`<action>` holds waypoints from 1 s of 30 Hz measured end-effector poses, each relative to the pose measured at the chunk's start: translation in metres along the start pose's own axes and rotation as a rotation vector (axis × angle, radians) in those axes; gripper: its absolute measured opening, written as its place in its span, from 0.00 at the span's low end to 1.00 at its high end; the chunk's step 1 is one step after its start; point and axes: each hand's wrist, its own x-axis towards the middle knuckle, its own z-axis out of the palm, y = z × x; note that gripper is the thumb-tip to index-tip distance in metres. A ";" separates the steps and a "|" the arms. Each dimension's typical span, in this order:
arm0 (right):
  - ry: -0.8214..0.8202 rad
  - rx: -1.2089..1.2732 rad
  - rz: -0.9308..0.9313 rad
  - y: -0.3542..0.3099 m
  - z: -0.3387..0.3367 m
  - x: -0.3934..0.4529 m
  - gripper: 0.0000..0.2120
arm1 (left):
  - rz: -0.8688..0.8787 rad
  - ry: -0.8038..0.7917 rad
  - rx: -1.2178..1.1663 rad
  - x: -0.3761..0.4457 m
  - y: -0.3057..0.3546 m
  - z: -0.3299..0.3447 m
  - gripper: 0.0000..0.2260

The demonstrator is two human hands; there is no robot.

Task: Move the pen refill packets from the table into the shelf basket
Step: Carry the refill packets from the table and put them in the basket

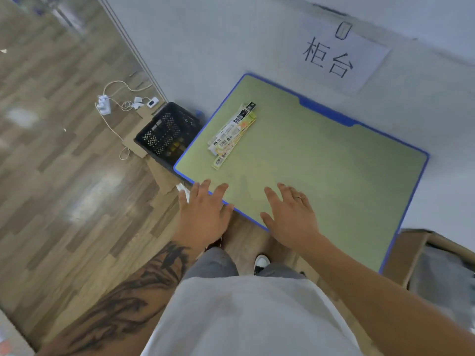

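A fanned stack of long, narrow pen refill packets, white and yellow with barcodes, lies near the left side of the green table with its blue rim. My left hand hovers open over the table's near left edge, fingers spread, holding nothing. My right hand, with a ring on one finger, is open above the table's near edge, also holding nothing. Both hands are well short of the packets. No shelf is in view.
A black perforated crate stands on the floor against the table's left side, with small items inside. A power strip and white cables lie on the wooden floor beyond it. A cardboard box sits at the right. A paper sign hangs on the wall.
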 end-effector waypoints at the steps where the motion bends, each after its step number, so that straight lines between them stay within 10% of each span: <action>1: -0.004 0.000 0.012 -0.002 0.000 0.006 0.32 | 0.015 -0.014 0.002 0.010 -0.002 0.000 0.26; 30: 0.065 0.851 0.896 -0.108 -0.019 0.249 0.12 | 0.414 -0.278 0.109 0.220 -0.116 -0.023 0.25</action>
